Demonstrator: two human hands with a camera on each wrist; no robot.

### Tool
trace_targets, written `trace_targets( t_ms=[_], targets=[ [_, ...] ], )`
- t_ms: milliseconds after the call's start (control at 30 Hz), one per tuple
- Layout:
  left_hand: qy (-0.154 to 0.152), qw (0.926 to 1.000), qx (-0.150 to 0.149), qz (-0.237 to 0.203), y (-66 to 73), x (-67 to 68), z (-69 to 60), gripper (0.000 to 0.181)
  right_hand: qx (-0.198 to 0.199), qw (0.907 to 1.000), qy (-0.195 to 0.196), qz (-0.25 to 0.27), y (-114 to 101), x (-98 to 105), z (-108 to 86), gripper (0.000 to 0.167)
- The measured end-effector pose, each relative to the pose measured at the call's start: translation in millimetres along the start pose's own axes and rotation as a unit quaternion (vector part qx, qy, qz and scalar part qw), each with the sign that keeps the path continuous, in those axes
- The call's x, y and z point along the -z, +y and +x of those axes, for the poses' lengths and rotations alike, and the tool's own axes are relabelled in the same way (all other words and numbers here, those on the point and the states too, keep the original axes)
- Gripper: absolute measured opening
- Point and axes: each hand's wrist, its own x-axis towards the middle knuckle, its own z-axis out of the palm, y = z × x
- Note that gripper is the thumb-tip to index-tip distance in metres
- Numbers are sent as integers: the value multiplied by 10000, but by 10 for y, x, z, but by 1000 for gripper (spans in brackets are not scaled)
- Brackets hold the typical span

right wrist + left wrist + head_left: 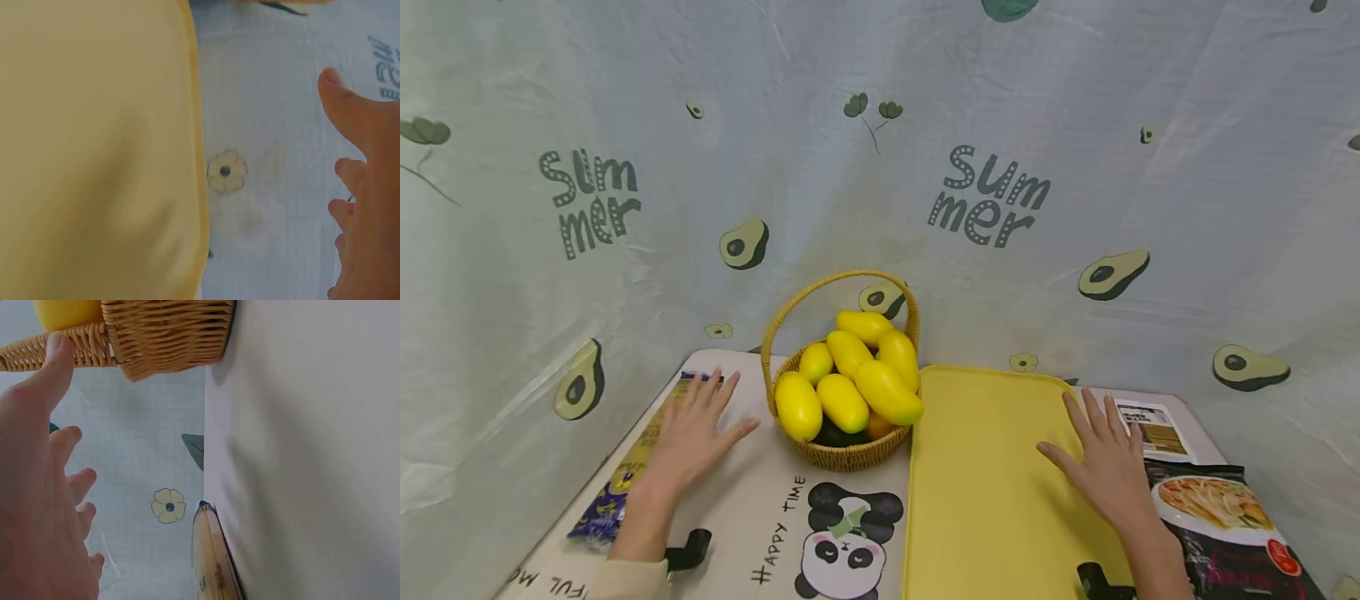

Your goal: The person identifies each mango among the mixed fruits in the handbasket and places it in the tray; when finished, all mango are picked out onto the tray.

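My left hand [691, 437] is spread above the left side of the table, holding nothing. Beneath it lies a long yellow and blue noodle-like packet [638, 462], partly covered by the hand. To the right of that hand stands a wicker basket [850, 457] with an arched handle, heaped with yellow mangoes [887, 392]; an orange and a dark green item show low inside. Fingers also spread, my right hand [1105, 462] hovers over the right edge of a yellow tray [977, 483] and grips nothing. In the left wrist view the basket [169, 337] appears beyond the thumb.
At the right lie a black food packet [1225, 525] with a picture of a dish and a white-edged packet or card [1153, 429]. A printed curtain [820, 183] hangs behind and at the sides. A panda picture [844, 550] decorates the pale tabletop.
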Motion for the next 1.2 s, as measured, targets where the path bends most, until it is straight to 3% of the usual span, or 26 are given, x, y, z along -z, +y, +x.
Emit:
trace_targets(
  t_ms=[233,433,800,1067,1200],
  targets=[
    [366,9974,-135,-603,142,-27,84,87,187,9989,-206,372,-344,-25,176,91],
    [510,9888,-62,-1402,275,13,135,84,428,9962,-227,727,-671,-145,308,91],
    [436,9568,173,-2869,519,110,226,77,794,9874,-406,1308,-1221,-319,471,91],
    [875,9287,-149,-3601,675,148,343,69,843,9819,-497,1621,-1552,-486,567,88],
    [1026,9214,-207,-3742,743,153,396,65,838,9810,-537,1667,-1675,-558,606,89]
  ],
)
